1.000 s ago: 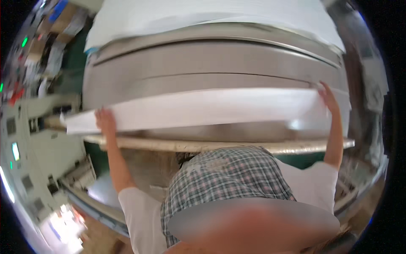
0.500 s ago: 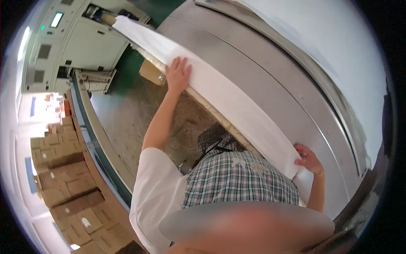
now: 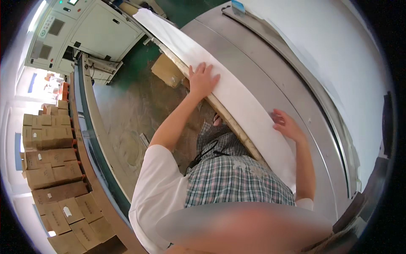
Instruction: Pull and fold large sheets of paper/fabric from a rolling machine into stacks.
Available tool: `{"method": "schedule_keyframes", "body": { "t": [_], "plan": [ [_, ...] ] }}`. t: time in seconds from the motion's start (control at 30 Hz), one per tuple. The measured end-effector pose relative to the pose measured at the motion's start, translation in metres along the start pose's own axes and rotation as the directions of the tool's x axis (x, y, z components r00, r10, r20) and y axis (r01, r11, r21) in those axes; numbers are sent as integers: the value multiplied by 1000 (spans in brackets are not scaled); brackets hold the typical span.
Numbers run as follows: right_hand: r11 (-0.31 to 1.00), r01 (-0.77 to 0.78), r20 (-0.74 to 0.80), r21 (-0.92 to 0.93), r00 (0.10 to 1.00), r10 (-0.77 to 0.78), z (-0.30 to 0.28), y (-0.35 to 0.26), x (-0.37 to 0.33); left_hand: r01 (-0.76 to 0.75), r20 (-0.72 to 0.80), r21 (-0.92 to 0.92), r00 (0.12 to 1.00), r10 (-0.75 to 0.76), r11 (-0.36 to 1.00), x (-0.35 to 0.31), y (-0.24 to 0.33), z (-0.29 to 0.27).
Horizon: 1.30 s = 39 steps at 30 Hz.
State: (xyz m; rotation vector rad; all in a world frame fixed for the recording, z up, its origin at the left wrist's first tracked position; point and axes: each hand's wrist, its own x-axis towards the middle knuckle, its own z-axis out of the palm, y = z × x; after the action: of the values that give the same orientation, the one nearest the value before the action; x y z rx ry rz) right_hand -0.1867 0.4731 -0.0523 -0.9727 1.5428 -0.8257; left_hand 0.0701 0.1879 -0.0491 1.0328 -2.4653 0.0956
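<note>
A long strip of white sheet material (image 3: 241, 97) lies along the near edge of a grey metal work surface (image 3: 262, 72). My left hand (image 3: 202, 79) rests on this strip with its fingers spread, its wrist over the pale front rail (image 3: 230, 120). Over the strip's far edge, further right, is my right hand (image 3: 286, 123). Its fingers are loosely bent and apart, and nothing shows between them. Whether its fingertips touch the sheet I cannot tell.
Beyond a dark metal bar (image 3: 313, 86), more white sheet (image 3: 325, 55) spreads out. A pale machine cabinet (image 3: 99, 31) stands far left, with stacked cardboard boxes (image 3: 53, 165) beyond a long rail (image 3: 91, 127). A brown carton piece (image 3: 167, 71) lies on the floor.
My right hand has left the strip's near right end and moved up and left along its far edge. My left hand stays flat on the strip. The view has shifted somewhat.
</note>
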Motion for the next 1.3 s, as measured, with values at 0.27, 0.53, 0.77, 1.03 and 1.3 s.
{"method": "schedule_keyframes", "body": {
  "t": [0.27, 0.53, 0.77, 1.03, 1.3],
  "plan": [
    [891, 156, 143, -426, 984, -104, 48, -67, 104, -194, 72, -208, 974, 213, 959, 65, -109, 23],
    [812, -526, 190, -254, 796, 575, 36, -76, 86, 114, -114, -84, 986, -123, 990, 229, -312, 86],
    [599, -782, 321, -175, 530, 785, 0, -48, -7, 223, -14, 34, 975, -222, 974, 291, -445, 122],
    [573, -741, 312, -352, 484, 818, -7, 9, -3, 295, 78, 262, 943, -324, 919, 302, -481, 108],
    [804, -538, 298, -254, 747, 594, 36, -99, 148, -7, -210, -57, 978, -5, 998, 263, -380, 82]
  ]
}}
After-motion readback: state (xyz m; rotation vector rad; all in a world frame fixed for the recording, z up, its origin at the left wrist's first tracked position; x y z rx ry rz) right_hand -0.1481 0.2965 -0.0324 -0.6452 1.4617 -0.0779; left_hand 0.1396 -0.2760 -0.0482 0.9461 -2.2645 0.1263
